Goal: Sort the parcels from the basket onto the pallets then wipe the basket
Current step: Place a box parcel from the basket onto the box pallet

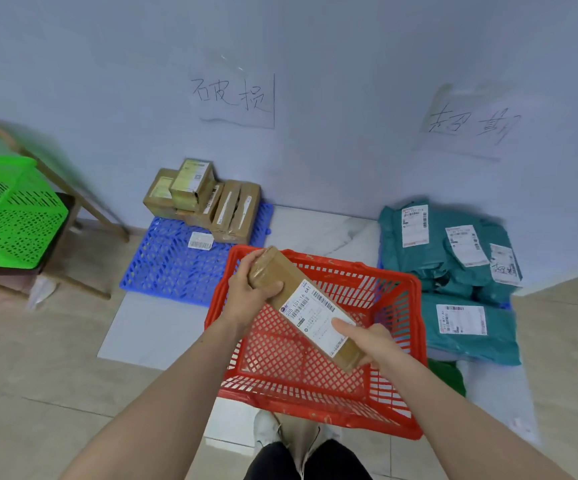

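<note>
A: The parcel (306,308), a long brown box with a white label, is held in the air over the red basket (318,407). The left hand (251,292) is closed around its far end and the right hand (372,342) is closed around its near end, with the thumb on the label.

B: Is something left in the basket?

A: I see only the bare mesh bottom, so I think this box is the last one. The part under the box is hidden, so I cannot be sure.

B: And what is already sorted?

A: Brown boxes (204,199) are stacked at the back of the blue pallet (173,261), against the wall. Green bags (453,271) lie in a pile to the right of the basket and almost cover what is under them. So I judge the sorting as nearly finished; the wiping is not yet begun, and I see no cloth.

B: Is there room to put the box down?

A: Yes. The front part of the blue pallet is free, except for one loose label (200,241). The way goes to the left, over the basket rim, so the box must stay above that edge. The green crate (10,216) on a stand is well apart, further to the left.
</note>
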`<state>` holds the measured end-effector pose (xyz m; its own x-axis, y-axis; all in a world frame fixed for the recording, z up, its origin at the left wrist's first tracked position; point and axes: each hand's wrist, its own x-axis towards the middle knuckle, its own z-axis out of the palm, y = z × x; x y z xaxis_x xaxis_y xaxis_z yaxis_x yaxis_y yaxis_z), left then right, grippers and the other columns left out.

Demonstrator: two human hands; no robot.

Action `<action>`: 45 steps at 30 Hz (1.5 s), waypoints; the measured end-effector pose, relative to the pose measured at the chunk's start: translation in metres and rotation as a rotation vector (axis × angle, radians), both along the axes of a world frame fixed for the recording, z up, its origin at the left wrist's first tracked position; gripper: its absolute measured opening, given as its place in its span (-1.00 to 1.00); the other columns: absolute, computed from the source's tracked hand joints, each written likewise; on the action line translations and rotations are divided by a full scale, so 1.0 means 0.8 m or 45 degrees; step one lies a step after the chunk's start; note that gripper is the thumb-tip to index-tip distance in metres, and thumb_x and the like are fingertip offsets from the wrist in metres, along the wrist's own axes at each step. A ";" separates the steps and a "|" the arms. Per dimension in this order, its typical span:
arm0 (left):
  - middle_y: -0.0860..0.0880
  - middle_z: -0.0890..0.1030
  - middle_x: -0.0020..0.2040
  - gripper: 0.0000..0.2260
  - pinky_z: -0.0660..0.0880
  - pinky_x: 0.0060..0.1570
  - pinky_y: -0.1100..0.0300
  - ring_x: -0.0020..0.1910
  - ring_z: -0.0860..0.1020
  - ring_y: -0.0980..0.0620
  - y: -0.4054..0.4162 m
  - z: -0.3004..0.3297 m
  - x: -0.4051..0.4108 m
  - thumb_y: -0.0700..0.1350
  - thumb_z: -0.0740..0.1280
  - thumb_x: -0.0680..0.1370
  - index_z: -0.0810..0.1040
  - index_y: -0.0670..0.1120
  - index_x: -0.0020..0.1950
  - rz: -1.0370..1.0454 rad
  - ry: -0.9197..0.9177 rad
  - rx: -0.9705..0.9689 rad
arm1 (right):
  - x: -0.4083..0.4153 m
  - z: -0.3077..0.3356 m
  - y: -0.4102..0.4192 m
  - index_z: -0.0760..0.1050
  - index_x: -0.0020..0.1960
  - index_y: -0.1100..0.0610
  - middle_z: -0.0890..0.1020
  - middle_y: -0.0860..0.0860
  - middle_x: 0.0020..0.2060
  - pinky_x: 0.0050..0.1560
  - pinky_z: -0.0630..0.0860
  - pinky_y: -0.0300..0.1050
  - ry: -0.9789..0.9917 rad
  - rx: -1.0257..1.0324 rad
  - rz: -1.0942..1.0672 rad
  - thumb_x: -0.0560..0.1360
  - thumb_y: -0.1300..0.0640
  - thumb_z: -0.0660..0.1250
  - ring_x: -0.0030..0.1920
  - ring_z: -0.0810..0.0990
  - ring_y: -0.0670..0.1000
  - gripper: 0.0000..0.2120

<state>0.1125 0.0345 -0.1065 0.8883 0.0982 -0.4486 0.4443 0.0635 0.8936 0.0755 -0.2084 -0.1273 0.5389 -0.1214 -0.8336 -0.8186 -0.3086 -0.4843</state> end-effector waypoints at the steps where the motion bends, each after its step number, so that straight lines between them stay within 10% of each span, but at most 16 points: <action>1: -0.14 0.44 0.34 -0.30 0.59 0.10 -0.15 0.22 0.55 -0.18 0.000 -0.003 0.005 -0.04 0.60 0.22 0.47 0.31 0.28 -0.004 0.001 0.007 | 0.000 0.006 -0.001 0.60 -0.09 0.09 0.74 0.03 -0.14 0.07 0.65 0.11 -0.013 0.016 0.003 0.35 -0.16 0.55 -0.11 0.73 0.06 -0.65; 5: -0.10 0.40 0.36 -0.10 0.61 0.07 -0.07 0.23 0.56 -0.14 -0.008 0.014 0.019 -0.12 0.67 0.20 0.32 0.35 0.39 0.099 -0.044 -0.071 | 0.000 0.023 -0.003 0.54 -0.09 0.05 0.70 -0.03 -0.19 -0.14 0.60 -0.09 -0.071 0.115 0.000 0.42 -0.18 0.48 -0.14 0.69 -0.01 -0.68; 8: -0.05 0.43 0.30 -0.01 0.64 -0.14 0.15 0.16 0.59 -0.02 -0.013 0.028 0.025 -0.32 0.58 0.32 0.11 0.19 0.54 0.167 -0.079 -0.157 | -0.006 0.027 -0.007 0.55 0.07 0.07 0.71 0.01 -0.07 0.13 0.54 0.00 -0.090 0.148 0.055 0.40 -0.28 0.45 -0.05 0.68 0.04 -0.54; 17: -0.15 0.57 0.25 -0.02 0.63 0.01 -0.15 0.02 0.69 -0.13 -0.024 0.033 0.036 -0.01 0.68 0.13 0.29 0.19 0.46 0.203 0.061 -0.264 | -0.003 0.045 -0.017 0.46 0.19 0.09 0.61 -0.02 0.13 0.06 0.53 -0.07 -0.090 0.092 0.267 0.33 -0.42 0.40 0.14 0.59 0.01 -0.31; 22: -0.18 0.63 0.17 -0.21 0.62 -0.24 0.08 -0.13 0.71 -0.06 -0.030 0.042 0.042 -0.07 0.58 0.33 0.30 0.10 0.48 0.211 0.079 -0.338 | 0.012 0.045 -0.022 0.40 0.39 -0.02 0.62 -0.08 0.23 0.26 0.53 0.06 -0.156 0.332 0.261 0.14 -0.45 0.53 0.20 0.62 -0.02 -0.05; 33: -0.11 0.61 0.23 -0.11 0.57 -0.04 0.00 0.10 0.66 -0.04 -0.047 0.040 0.021 -0.01 0.55 0.40 0.06 0.21 0.56 0.174 0.162 -0.379 | 0.028 0.051 0.009 0.51 0.31 0.00 0.71 -0.02 0.11 0.29 0.52 0.17 -0.305 0.580 0.176 0.17 -0.41 0.52 0.14 0.68 0.03 -0.17; 45: -0.10 0.68 0.13 -0.47 0.60 -0.09 0.09 0.04 0.68 -0.04 -0.008 0.026 -0.012 -0.21 0.46 0.48 0.43 0.01 0.43 0.410 0.066 -0.305 | 0.048 0.044 0.070 0.51 0.30 0.03 0.71 -0.02 0.11 0.27 0.53 0.14 -0.263 0.673 0.232 0.29 -0.31 0.50 0.14 0.68 0.02 -0.31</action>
<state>0.1031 0.0277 -0.0860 0.8049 0.2551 -0.5358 0.4115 0.4107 0.8136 0.1142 -0.1522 -0.0920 0.6697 0.3909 -0.6315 -0.6475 -0.1091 -0.7542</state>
